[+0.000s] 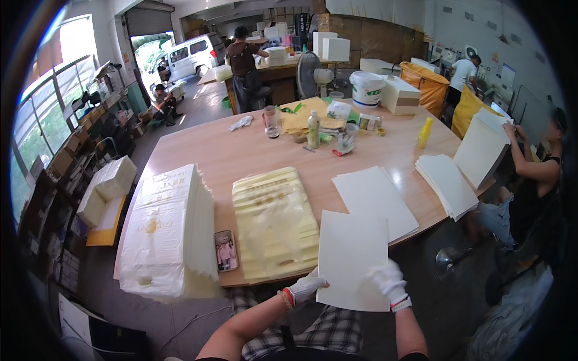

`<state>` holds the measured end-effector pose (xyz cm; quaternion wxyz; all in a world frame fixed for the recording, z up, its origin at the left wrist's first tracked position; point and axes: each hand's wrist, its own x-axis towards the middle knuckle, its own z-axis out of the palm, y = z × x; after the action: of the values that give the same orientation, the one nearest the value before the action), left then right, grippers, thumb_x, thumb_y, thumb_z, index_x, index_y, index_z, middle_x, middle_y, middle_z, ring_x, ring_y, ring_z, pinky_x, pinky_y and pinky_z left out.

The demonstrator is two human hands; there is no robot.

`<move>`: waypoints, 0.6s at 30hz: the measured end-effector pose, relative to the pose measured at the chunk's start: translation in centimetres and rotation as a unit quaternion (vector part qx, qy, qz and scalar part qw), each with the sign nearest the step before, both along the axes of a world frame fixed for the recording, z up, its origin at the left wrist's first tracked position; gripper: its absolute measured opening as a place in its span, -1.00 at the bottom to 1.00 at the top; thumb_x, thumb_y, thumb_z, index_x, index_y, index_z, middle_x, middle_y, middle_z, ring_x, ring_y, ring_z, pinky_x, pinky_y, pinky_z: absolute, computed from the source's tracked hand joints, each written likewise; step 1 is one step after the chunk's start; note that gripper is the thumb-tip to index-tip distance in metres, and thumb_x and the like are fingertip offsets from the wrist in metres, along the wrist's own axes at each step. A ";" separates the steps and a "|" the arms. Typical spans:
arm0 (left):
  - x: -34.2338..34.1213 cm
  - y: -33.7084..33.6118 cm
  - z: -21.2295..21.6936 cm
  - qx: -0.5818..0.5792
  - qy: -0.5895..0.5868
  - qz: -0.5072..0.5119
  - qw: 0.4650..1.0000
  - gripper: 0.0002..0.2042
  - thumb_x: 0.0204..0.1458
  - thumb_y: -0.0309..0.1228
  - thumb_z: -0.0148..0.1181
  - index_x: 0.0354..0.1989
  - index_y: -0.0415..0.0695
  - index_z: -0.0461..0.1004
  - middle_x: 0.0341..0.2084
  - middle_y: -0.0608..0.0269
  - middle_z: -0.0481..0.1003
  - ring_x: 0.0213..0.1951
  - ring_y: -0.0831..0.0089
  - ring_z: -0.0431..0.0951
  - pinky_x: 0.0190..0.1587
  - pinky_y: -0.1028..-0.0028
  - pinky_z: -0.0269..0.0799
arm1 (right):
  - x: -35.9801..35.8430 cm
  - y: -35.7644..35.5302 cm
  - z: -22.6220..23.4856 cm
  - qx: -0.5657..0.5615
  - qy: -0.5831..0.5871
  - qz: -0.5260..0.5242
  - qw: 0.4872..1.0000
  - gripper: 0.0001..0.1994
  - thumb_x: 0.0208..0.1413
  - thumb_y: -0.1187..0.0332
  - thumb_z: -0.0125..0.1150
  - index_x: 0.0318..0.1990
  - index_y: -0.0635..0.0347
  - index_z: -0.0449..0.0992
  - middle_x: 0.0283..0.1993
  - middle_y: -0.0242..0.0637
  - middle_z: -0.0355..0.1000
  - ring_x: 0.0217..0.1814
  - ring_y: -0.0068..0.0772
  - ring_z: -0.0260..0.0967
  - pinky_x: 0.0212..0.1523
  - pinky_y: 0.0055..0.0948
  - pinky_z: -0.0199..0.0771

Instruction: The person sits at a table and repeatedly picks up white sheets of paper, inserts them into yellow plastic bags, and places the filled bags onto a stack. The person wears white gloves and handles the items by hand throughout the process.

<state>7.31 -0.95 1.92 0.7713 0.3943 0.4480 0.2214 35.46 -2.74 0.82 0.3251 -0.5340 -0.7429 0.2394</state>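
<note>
My left grip, a white-gloved hand (306, 286), is closed on the lower left edge of a stiff, rectangular white sheet (349, 256). My right grip, in a matching white glove (388, 280), is blurred at the sheet's lower right edge; I cannot tell whether its fingers pinch the sheet or only lie against it. The sheet is in front of me, at the near edge of the wood-toned counter (198, 150). Its long axis runs away from me, one short edge facing my lap and the other pointing across the counter. Behind it, partly covered by it in view, lies a loose stack of white sheets (374, 194), its long axis slanting from far left to near right. To the left lies a flat pile of pale yellow plastic bags (274, 225), long side running away from me.
</note>
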 end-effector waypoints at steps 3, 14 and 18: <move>-2.0 -2.0 4.6 0.162 0.188 -0.083 0.965 -0.33 -0.11 -0.34 0.05 0.24 -0.17 0.01 -0.01 0.03 0.30 0.00 0.22 0.35 0.05 0.37 0.26 | 1.2 -1.2 -8.7 -0.272 0.410 -0.071 0.868 -0.68 0.19 0.15 -0.03 -0.08 0.19 0.43 -0.08 -0.25 0.39 -0.02 -0.34 0.34 -0.02 -0.31 0.39; -4.8 -1.4 5.4 0.624 0.479 0.099 0.609 -0.26 -0.28 -0.24 0.28 0.14 -0.25 0.18 0.14 -0.33 0.10 0.12 -0.16 0.20 0.17 0.00 0.02 | -13.3 -2.2 -1.1 -0.104 0.448 -0.127 0.879 -0.65 0.09 0.37 0.09 -0.01 0.40 0.31 -0.13 -0.19 0.41 -0.15 -0.42 0.36 -0.14 -0.46 0.40; -12.1 5.1 8.8 0.519 0.534 0.182 0.642 -0.44 -0.19 -0.30 0.28 0.07 -0.16 0.34 -0.10 -0.01 0.44 -0.11 0.27 0.47 -0.11 0.27 0.36 | -12.0 -3.9 4.5 -0.016 0.239 -0.058 0.969 -0.71 -0.03 0.43 0.13 -0.12 0.32 0.40 -0.21 -0.15 0.45 -0.22 -0.30 0.43 -0.19 -0.39 0.44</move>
<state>-4.79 4.16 10.73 0.0114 0.6906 0.6558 0.3047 23.43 -6.67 5.29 0.4981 -0.5086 -0.6073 0.3527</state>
